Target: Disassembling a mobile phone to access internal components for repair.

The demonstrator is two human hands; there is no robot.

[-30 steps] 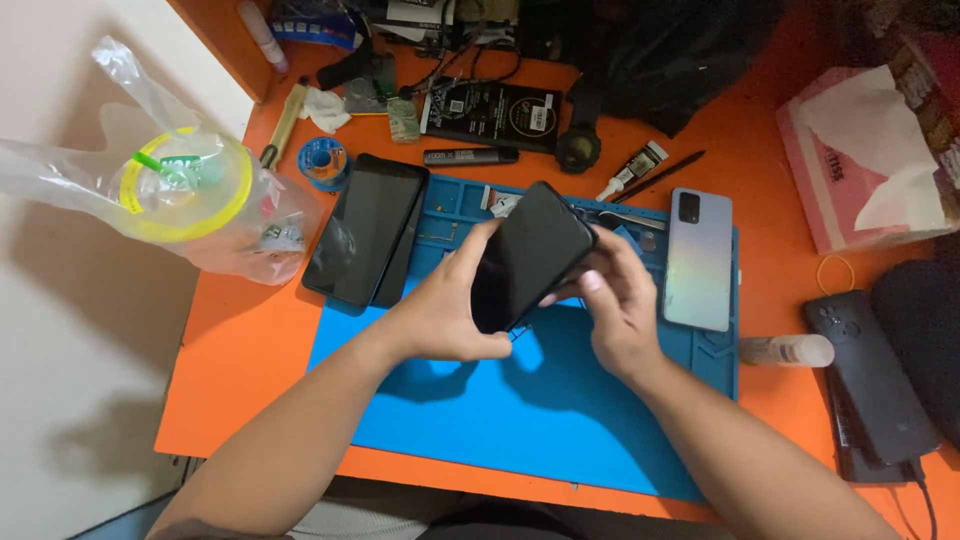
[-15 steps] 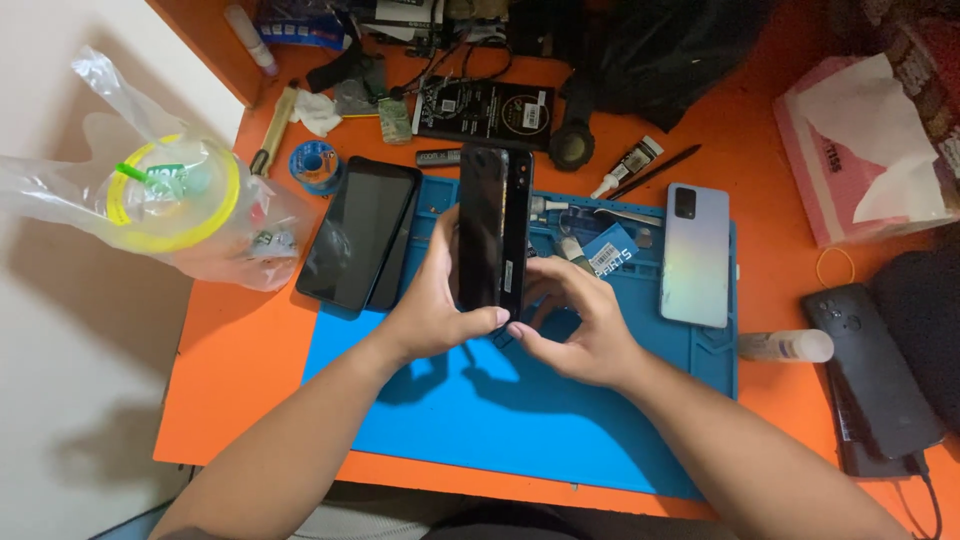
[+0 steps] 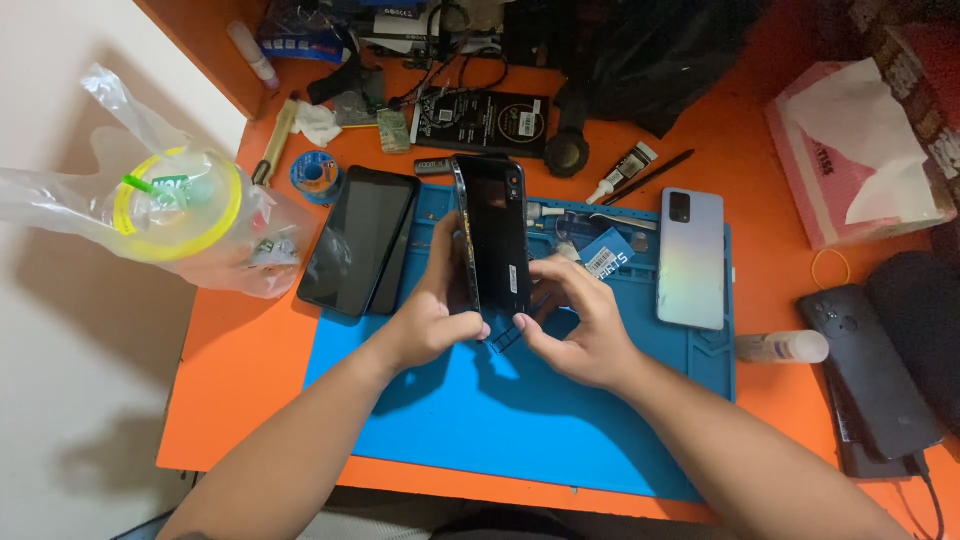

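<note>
Both hands meet over the middle of a blue work mat [image 3: 520,420] that lies on an orange tabletop [image 3: 230,400]. Between them stands a black phone [image 3: 495,235], held nearly on edge with its long side running away from the person and its dark back, camera corner at the far end, turned to the right. The left hand [image 3: 430,320] wraps the near end from the left, fingers curled behind the body and the thumb pressed against the lower edge. The right hand [image 3: 580,325] closes on the same near end from the other side, its fingertips [image 3: 545,275] pinching the lower right edge (whether they hold a small tool there cannot be told).

Just left of the mat lies a second dark phone [image 3: 355,240], flat with its glass up, overlapping the mat's left border. On the right part of the mat rests a pale silver-blue phone [image 3: 690,258], back side up. A small blue packet [image 3: 605,255] lies between it and the right hand. Beyond the mat sits a black flat battery [image 3: 485,120] among cables. A clear plastic bag holding a cup with a yellow-rimmed lid [image 3: 175,205] lies at the tabletop's left edge, a pink tissue box [image 3: 850,165] at the far right, and a small white bottle [image 3: 785,347] lies on its side beside the mat's right border.
</note>
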